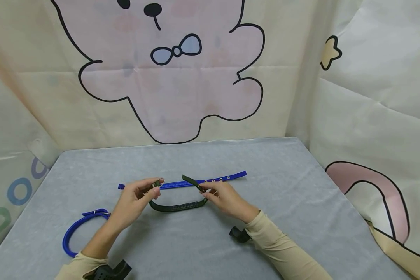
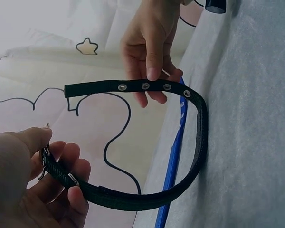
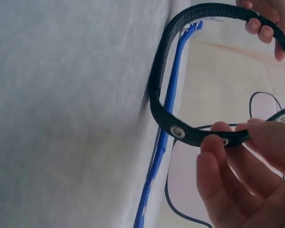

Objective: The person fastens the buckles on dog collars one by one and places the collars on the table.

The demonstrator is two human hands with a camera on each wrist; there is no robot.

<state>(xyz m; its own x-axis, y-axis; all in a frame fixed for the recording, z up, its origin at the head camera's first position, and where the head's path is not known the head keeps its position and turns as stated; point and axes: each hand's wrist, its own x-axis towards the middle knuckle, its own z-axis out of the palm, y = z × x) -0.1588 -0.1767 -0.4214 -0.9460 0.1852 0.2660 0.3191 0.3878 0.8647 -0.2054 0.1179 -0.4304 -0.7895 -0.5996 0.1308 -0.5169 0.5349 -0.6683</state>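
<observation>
A dark green pet collar hangs in a U between both hands, just above the table. My left hand pinches its buckle end, where a metal buckle and ring show in the left wrist view. At the other end, my right hand pinches the strap among its metal eyelets, and the free tip sticks out beyond the fingers. Behind the hands a blue collar lies stretched out flat, its eyelets to the right. Another blue collar, buckled into a loop, lies beside my left forearm, which partly hides it.
Pale grey cloth covers the table. Light printed curtains stand at the back and on both sides. Black wrist cameras sit on both forearms, the right one close to the tabletop.
</observation>
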